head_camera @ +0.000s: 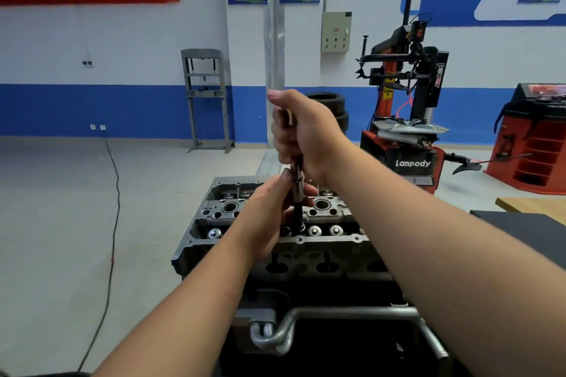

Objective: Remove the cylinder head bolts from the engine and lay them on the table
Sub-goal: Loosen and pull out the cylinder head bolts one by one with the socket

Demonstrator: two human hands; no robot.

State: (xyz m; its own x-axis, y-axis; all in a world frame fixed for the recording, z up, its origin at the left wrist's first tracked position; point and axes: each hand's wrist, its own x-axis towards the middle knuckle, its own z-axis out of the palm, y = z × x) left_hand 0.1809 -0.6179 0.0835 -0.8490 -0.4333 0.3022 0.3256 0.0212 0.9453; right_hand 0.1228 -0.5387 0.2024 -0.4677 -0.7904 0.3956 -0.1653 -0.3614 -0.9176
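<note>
The grey cylinder head (324, 243) sits on an engine stand in front of me, with valve springs and bolt holes showing on top. A socket wrench (296, 185) stands upright over the middle of the head. My right hand (303, 135) grips its upper handle, thumb on top. My left hand (269, 214) holds the silver socket lower down, fingers curled round it. Below the socket a dark bolt shank (298, 219) goes down into the head. The bolt's head is hidden inside the socket.
A dark table top (533, 232) with a wooden edge lies to the right. The stand's metal tube frame (337, 315) runs near me. Behind are a tyre changer (407, 119), stacked tyres (332, 113), a grey press frame (206, 98) and a black cable (113, 223) across the floor.
</note>
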